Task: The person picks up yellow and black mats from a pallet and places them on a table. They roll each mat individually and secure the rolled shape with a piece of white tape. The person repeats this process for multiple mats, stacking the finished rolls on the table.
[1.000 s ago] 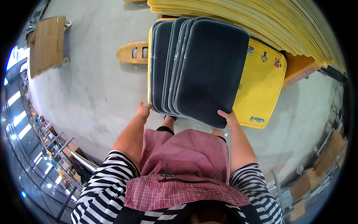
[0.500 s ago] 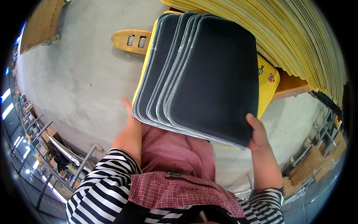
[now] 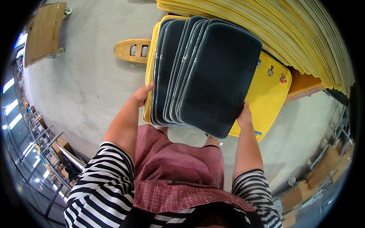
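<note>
A fanned stack of flat, round-cornered black sheets with pale stitched edges is held in front of me, tilted slightly. Along its left side my left hand grips the edge, thumb on top and fingers hidden beneath. My right hand closes on the right edge of the top black sheets, its fingers partly hidden. Under them a yellow sheet with small cartoon figures sticks out to the right, and yellow edges show at the left too.
A tall, tightly packed pile of yellow-edged sheets rises at the far right, beside a brown cardboard box. On the grey floor lies a yellow oval board with two slots. Cardboard on a wheeled base stands far left; metal racks line the left.
My left hand has moved up and now grips the stack's left edge. My right hand has moved left and up with the black sheets' right edge, exposing more of the yellow sheet.
</note>
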Motion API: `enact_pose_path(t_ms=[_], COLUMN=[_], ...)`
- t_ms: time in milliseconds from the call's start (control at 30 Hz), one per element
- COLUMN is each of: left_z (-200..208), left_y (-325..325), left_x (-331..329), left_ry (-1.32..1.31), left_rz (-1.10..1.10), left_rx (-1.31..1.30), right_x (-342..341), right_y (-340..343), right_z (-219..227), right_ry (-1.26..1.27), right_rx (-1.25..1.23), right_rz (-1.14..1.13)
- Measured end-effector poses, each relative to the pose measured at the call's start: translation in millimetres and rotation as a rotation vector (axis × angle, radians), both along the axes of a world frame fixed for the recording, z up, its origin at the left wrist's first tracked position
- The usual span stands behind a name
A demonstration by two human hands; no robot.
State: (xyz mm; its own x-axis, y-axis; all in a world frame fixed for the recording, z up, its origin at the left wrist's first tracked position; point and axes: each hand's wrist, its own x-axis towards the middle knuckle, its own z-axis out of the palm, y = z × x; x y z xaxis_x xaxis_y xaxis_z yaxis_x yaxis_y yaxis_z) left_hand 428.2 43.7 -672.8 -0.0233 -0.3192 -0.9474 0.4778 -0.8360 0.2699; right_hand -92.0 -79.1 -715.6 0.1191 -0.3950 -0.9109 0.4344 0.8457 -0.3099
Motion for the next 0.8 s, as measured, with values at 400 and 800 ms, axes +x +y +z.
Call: enact_pose_path(t_ms=[400,800], left_z=[168.4,419.4], left_y=[-44.6,66.1], left_x=[-119.5,-93.2], left_ry=[-0.897,-0.48], left_rz=[-0.678,-0.759], left_rx=[-0.211,-0.701], right_x=[68.9,34.1], right_y=[-24.6,162.8], right_z=[99.4,447.5], right_ry=[0.451,0.533], right_rx=[-0.281,-0.244], right_rz=[0.472,0.193])
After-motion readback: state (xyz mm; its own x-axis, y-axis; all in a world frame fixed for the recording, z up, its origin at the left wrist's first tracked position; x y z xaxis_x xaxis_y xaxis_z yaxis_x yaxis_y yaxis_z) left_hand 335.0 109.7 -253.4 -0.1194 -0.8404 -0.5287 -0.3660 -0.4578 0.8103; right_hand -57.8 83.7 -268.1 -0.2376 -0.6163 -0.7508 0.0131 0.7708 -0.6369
